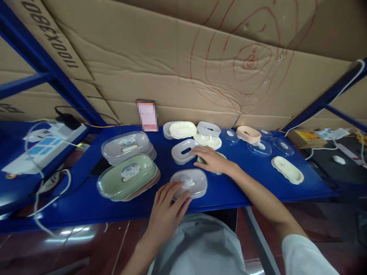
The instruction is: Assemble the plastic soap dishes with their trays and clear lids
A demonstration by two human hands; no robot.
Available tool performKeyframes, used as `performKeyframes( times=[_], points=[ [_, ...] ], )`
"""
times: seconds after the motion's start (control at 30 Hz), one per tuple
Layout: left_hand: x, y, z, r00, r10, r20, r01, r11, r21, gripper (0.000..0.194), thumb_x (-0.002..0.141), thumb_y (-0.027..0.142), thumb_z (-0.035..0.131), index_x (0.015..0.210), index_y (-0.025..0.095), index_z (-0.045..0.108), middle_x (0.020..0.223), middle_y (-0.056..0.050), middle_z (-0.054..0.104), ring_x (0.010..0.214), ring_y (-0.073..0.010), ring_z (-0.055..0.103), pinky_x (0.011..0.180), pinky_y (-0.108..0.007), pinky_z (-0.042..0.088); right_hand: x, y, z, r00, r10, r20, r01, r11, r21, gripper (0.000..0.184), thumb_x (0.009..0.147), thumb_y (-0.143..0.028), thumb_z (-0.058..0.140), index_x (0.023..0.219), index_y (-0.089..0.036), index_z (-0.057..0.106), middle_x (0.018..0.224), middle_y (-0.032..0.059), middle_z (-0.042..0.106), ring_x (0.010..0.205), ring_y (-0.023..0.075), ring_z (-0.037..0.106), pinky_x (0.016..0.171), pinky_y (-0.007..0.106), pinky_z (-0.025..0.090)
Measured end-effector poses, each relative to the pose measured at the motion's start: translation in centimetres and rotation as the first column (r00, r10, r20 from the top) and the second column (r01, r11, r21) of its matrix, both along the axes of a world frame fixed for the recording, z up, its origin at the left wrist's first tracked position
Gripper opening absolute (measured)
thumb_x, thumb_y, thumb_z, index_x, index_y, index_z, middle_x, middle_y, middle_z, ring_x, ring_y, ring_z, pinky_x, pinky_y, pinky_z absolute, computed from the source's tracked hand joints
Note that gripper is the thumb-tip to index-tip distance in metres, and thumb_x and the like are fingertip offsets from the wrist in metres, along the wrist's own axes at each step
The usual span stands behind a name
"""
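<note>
My left hand rests with fingers spread on the near side of a pale grey oval box, which has a clear cover and a round label. Its fingertips touch the cover beside the label. My right hand reaches over a green piece that it mostly hides. The fingers are stretched out, thumb apart, and their tips meet the right end of a grey oval cover with a slot. Whether they grip that cover's edge is not clear.
Stacked packed boxes, green and grey, stand left. Behind lie cream trays and another grey slotted cover. Rightward are a peach cover, clear lids and a cream tray. A phone leans against cardboard.
</note>
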State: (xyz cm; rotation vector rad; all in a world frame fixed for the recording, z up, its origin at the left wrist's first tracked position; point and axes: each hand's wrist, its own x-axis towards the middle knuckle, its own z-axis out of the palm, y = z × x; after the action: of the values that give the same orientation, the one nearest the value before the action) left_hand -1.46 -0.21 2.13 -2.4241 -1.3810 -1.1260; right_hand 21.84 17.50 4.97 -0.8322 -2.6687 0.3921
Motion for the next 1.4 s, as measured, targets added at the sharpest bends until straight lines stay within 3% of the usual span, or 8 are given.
performKeyframes(
  times=[0.37,0.5,0.67,0.83,0.93,1.13,1.27,1.4],
  points=[
    [0.6,4.0,-0.1,0.981,0.169,-0.093,-0.173,0.984,-0.037,0.024,0.102,0.024,0.063,0.125,0.02,0.067,0.137,-0.015,0.07,0.125,-0.0361,0.069,0.105,-0.055,0.057,10.9,-6.1,-0.5,0.969,-0.244,-0.038,0.245,0.969,0.031,0.043,0.109,-0.041,0.056,0.152,-0.034,0.059,0.151,0.0084,0.065,0.147,0.0301,0.056,0.118,0.058,0.047],
    [1.9,5.5,0.3,0.973,0.196,-0.124,-0.207,0.976,-0.075,0.05,0.105,0.026,0.057,0.154,0.017,0.051,0.163,-0.02,0.051,0.15,-0.0427,0.051,0.118,-0.066,0.046,10.4,-7.1,-0.3,0.982,-0.184,-0.042,0.185,0.982,0.025,0.045,0.109,-0.038,0.057,0.154,-0.037,0.057,0.151,0.0063,0.066,0.147,0.0292,0.056,0.119,0.058,0.047],
    [4.1,4.6,0.3,0.985,-0.054,-0.164,0.03,0.989,-0.143,0.046,0.107,0.03,0.056,0.152,0.023,0.054,0.16,-0.013,0.056,0.149,-0.0327,0.054,0.12,-0.054,0.049,9.4,-6.5,0.2,0.992,-0.115,-0.042,0.12,0.986,0.112,0.065,0.105,-0.048,0.065,0.165,-0.034,0.043,0.169,0.007,0.046,0.156,0.0294,0.045,0.13,0.056,0.037],
    [3.1,3.3,-0.6,0.992,-0.119,-0.052,0.104,0.967,-0.231,0.024,0.105,0.033,0.063,0.126,0.023,0.066,0.142,-0.011,0.069,0.143,-0.0298,0.06,0.116,-0.049,0.055,11.6,-4.4,0.6,0.956,-0.293,-0.022,0.287,0.915,0.282,0.057,0.103,-0.049,0.066,0.156,-0.03,0.056,0.162,0.0099,0.055,0.152,0.0338,0.05,0.13,0.06,0.035],
    [1.5,3.1,-1.0,0.994,-0.11,0.023,0.112,0.966,-0.235,0.012,0.104,0.029,0.063,0.114,0.024,0.067,0.133,-0.009,0.072,0.14,-0.0282,0.062,0.115,-0.048,0.057,13.4,-5.0,0.8,0.935,-0.353,-0.026,0.349,0.908,0.232,0.044,0.108,-0.048,0.059,0.147,-0.03,0.064,0.155,0.009,0.062,0.146,0.0323,0.057,0.126,0.059,0.041],
    [0.1,2.8,-1.6,0.986,-0.123,0.116,0.151,0.951,-0.27,0.011,0.105,0.023,0.061,0.115,0.024,0.064,0.135,-0.009,0.069,0.145,-0.0264,0.057,0.119,-0.047,0.054,15.6,-9.2,-1.2,0.868,-0.495,0.042,0.492,0.868,0.068,0.05,0.105,-0.055,0.062,0.15,-0.033,0.06,0.151,0.0082,0.066,0.147,0.0358,0.055,0.122,0.066,0.04],
    [0.4,2.5,-1.8,0.986,-0.13,0.101,0.155,0.941,-0.3,0.02,0.106,0.023,0.059,0.126,0.025,0.062,0.138,-0.008,0.066,0.148,-0.0266,0.052,0.122,-0.05,0.05,14.8,-10.8,-2.0,0.842,-0.534,0.071,0.528,0.844,0.09,0.039,0.111,-0.045,0.05,0.145,-0.03,0.064,0.146,0.0089,0.069,0.146,0.0327,0.055,0.119,0.063,0.042],
    [0.6,2.3,-1.9,0.994,-0.098,0.049,0.107,0.958,-0.266,0.023,0.106,0.021,0.057,0.129,0.025,0.062,0.14,-0.009,0.064,0.149,-0.0281,0.05,0.123,-0.053,0.049,11.9,-9.3,0.4,0.828,-0.554,0.084,0.518,0.814,0.264,0.038,0.111,-0.035,0.049,0.143,-0.024,0.064,0.155,0.0119,0.062,0.147,0.0338,0.053,0.124,0.065,0.03]
  ],
)
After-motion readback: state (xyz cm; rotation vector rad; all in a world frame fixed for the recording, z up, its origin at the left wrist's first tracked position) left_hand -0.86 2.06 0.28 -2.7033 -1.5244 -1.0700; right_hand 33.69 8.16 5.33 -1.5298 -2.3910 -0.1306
